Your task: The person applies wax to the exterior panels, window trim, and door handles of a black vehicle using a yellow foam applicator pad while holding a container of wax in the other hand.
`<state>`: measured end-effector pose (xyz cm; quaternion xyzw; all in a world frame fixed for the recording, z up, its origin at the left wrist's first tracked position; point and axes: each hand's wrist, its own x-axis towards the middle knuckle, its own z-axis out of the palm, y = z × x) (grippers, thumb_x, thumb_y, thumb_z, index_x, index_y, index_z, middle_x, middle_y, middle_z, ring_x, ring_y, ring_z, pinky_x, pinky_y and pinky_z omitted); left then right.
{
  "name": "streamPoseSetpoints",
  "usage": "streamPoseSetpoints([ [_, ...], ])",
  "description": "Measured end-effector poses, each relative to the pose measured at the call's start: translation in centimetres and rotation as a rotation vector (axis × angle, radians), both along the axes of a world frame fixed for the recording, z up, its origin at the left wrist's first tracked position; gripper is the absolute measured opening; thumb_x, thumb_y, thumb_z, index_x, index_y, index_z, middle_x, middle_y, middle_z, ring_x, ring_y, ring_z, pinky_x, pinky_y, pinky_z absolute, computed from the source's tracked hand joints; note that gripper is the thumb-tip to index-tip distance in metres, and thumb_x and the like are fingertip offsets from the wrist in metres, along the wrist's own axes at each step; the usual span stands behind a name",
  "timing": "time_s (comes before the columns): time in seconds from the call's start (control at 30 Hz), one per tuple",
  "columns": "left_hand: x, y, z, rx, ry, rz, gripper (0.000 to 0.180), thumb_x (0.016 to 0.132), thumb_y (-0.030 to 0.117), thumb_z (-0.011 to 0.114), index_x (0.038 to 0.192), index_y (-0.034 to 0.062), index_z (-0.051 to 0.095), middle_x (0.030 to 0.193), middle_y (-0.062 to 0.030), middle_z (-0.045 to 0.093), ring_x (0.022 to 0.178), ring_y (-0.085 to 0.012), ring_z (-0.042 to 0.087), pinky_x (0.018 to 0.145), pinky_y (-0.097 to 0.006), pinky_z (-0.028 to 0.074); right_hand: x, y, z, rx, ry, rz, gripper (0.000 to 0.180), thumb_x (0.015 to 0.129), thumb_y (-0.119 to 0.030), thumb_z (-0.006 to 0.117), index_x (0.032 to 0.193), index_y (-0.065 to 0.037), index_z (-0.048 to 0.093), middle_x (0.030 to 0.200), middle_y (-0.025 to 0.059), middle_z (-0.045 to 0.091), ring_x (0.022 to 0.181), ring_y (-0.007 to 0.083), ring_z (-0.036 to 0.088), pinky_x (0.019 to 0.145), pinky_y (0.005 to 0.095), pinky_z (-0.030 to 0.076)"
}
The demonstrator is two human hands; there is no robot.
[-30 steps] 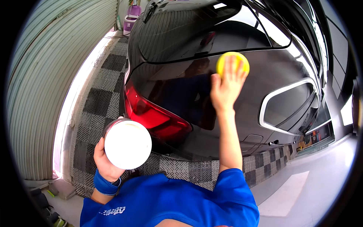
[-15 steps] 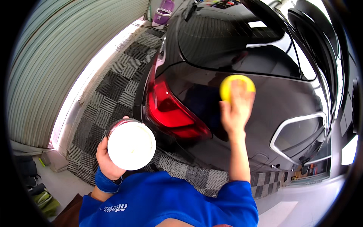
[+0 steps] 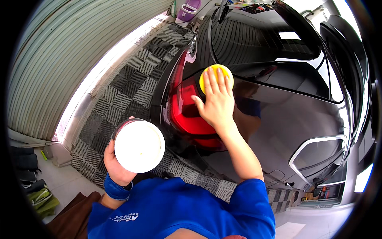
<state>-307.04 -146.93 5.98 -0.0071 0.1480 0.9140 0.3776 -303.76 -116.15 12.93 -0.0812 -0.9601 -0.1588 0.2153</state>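
Round yellow foam applicator pad lay flat against glossy black rear body panel of car, face turned to paint, disc-shaped with no long axis to speak of. Sat under fingertips of right hand, upper rim showing beyond them, just beside red tail light and near upper left corner of panel. Right hand spread open, fingers together and extended upward along panel, palm pressed toward pad and paint, thumb out to left over red lens. Held in left hand, round white-lidded tin, flat lid facing up toward camera, fingers wrapped around side from below; well apart from pad, lower and to left. Worn on left wrist, blue wristband. Below car, grey and black chequered floor tiles; to left, grey ribbed roller shutter.
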Motion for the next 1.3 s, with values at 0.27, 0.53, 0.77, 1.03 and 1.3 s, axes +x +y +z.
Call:
streamPoseSetpoints([
  [0.27, 0.0, -1.4, -0.4, -0.012, -0.007, 0.046, 0.077, 0.095, 0.054, 0.046, 0.159, 0.0167, 0.024, 0.157, -0.0283, 0.029, 0.139, -0.0617, 0.029, 0.11, -0.072, 0.033, -3.2, -0.4, -1.5, 0.056, -0.023, -0.039, 0.074, 0.095, -0.057, 0.05, 0.137, 0.003, 0.057, 0.15, 0.0144, 0.05, 0.146, 0.0324, 0.035, 0.124, 0.0467, 0.017],
  [0.53, 0.2, -2.5, -0.5, 0.009, -0.134, 0.148, 0.077, 0.095, 0.056, 0.044, 0.159, 0.0177, 0.024, 0.157, -0.0282, 0.029, 0.139, -0.0615, 0.029, 0.106, -0.074, 0.036, -1.1, -0.4, -0.9, -0.058, 0.082, 0.074, 0.049, 0.098, -0.039, 0.053, 0.126, 0.0, 0.066, 0.139, 0.0116, 0.06, 0.141, 0.03, 0.042, 0.121, 0.0473, 0.025],
  [0.77, 0.2, -2.1, 0.7, 0.06, 0.134, -0.093, 0.077, 0.095, 0.057, 0.045, 0.159, 0.0208, 0.022, 0.159, -0.0258, 0.025, 0.141, -0.0608, 0.025, 0.101, -0.078, 0.037, -2.0, -1.3, -2.1, -0.052, 0.017, 0.076, 0.05, 0.098, -0.04, 0.054, 0.121, 0.002, 0.068, 0.137, 0.0129, 0.062, 0.14, 0.0303, 0.043, 0.121, 0.0472, 0.024],
  [1.03, -0.5, -1.7, -0.9, 0.045, -0.102, 0.069, 0.077, 0.095, 0.059, 0.045, 0.16, 0.0243, 0.019, 0.159, -0.0253, 0.026, 0.141, -0.0592, 0.028, 0.094, -0.078, 0.043, 1.9, -1.0, -0.5, -0.076, 0.294, -0.189, 0.056, 0.094, -0.032, 0.059, 0.143, -0.006, 0.053, 0.153, 0.0117, 0.046, 0.148, 0.0351, 0.032, 0.122, 0.0513, 0.02],
  [1.3, -0.5, -0.4, 1.4, 0.067, 0.218, -0.187, 0.075, 0.095, 0.058, 0.049, 0.158, 0.0259, 0.023, 0.159, -0.0243, 0.026, 0.142, -0.0584, 0.026, 0.092, -0.08, 0.043, 7.5, -1.5, -3.5, -0.179, 0.168, -0.164, 0.065, 0.09, -0.038, 0.063, 0.148, -0.013, 0.049, 0.156, 0.0104, 0.042, 0.147, 0.0339, 0.033, 0.121, 0.0518, 0.021],
])
